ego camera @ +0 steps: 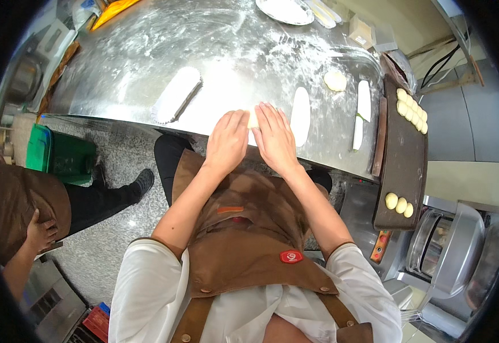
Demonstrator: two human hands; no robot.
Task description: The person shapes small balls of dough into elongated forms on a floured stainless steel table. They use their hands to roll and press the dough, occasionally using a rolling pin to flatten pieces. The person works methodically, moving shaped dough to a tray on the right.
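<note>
A small piece of pale dough [253, 118] lies at the near edge of the steel worktable, between my two hands. My left hand [227, 139] covers its left side, palm down with the fingers side by side. From the right, my right hand [276, 137] lies over it the same way, its thumb close to the dough. Most of the dough's underside and ends are hidden. Just right of my right hand lies a flat white elongated piece [301, 116], too bright to identify. Farther right sits a round dough piece [335, 80].
A white tray with a fluted edge [177, 95] stands left on the floured steel table [116, 73]. At right are a white-handled knife or spatula [358, 133], a wooden rod [379, 137] and a dark tray [404, 167] with dough balls. A co-worker's hand [41, 233] and a green bin [71, 150] are left.
</note>
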